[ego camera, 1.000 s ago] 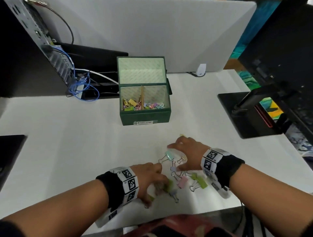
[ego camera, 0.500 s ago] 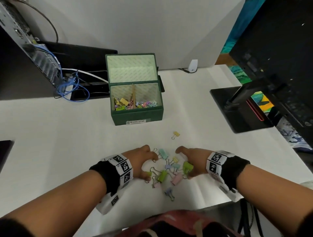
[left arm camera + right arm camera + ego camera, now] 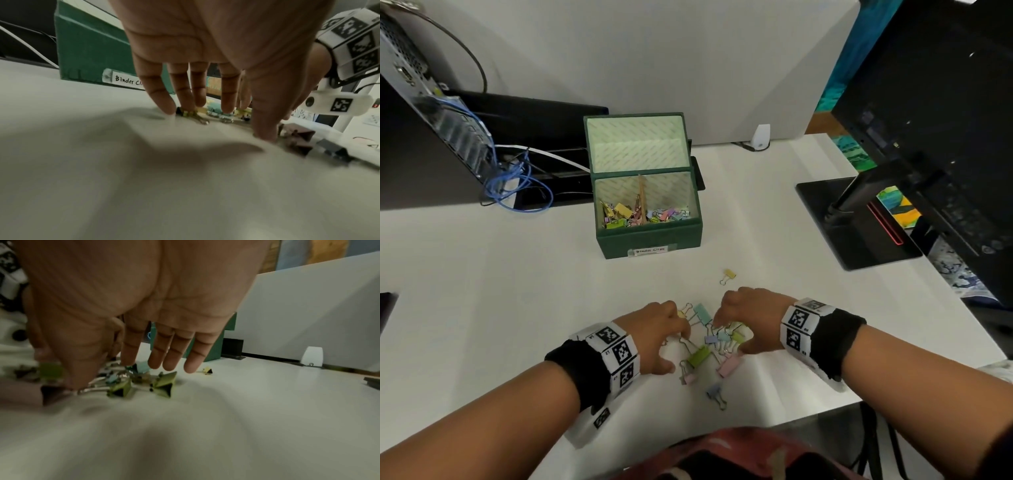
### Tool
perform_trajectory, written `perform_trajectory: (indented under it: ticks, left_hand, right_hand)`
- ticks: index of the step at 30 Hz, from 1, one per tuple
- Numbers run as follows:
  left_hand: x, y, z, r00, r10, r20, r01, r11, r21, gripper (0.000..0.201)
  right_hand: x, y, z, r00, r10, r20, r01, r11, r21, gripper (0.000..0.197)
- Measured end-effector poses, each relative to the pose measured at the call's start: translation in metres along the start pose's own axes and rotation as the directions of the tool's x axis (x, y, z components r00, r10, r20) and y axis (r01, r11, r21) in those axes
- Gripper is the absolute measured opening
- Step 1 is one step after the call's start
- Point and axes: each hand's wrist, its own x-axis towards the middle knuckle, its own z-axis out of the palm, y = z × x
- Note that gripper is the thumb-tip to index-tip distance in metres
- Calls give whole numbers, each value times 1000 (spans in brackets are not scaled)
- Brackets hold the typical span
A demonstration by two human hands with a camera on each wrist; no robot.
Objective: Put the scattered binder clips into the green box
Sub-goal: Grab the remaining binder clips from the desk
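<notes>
Several pastel binder clips (image 3: 710,346) lie in a loose pile near the desk's front edge. My left hand (image 3: 664,337) cups the pile from the left and my right hand (image 3: 743,322) from the right, both with straight fingers touching the desk and the clips. In the left wrist view the fingertips (image 3: 166,107) rest by a green clip (image 3: 188,113). In the right wrist view green clips (image 3: 164,386) lie under the fingers. A yellow clip (image 3: 728,275) lies apart, further back. The green box (image 3: 647,236) stands open behind, with clips inside.
A monitor stand base (image 3: 856,222) sits at the right, with the dark monitor (image 3: 945,137) above it. A computer case with blue cables (image 3: 517,178) is at the back left. A grey partition (image 3: 654,61) closes the desk's back. One blue clip (image 3: 715,394) lies nearest the front edge.
Both hands have drawn together around the clips, gathering them into a tighter pile. The yellow clip once under the right hand now lies uncovered behind it.
</notes>
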Motion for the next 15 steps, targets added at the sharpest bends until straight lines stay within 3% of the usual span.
perform_trajectory:
  ticks: [5,8,15]
  left_hand:
    - [-7,-9,3,989,-97,-108,99,995,14,77]
    - [-10,-8,5,990,-118,-78,114,992,-57,87]
    - [-9,10,11,996,76,35,-79,991,104,62]
  right_hand:
    - [-1,10,0,993,111,-45,-109,993,42,51]
    - [-4,16,0,989,140,-52,-142,989,-28,57]
    - [1,-5,-1,996,-71,54,76,992,-98,56]
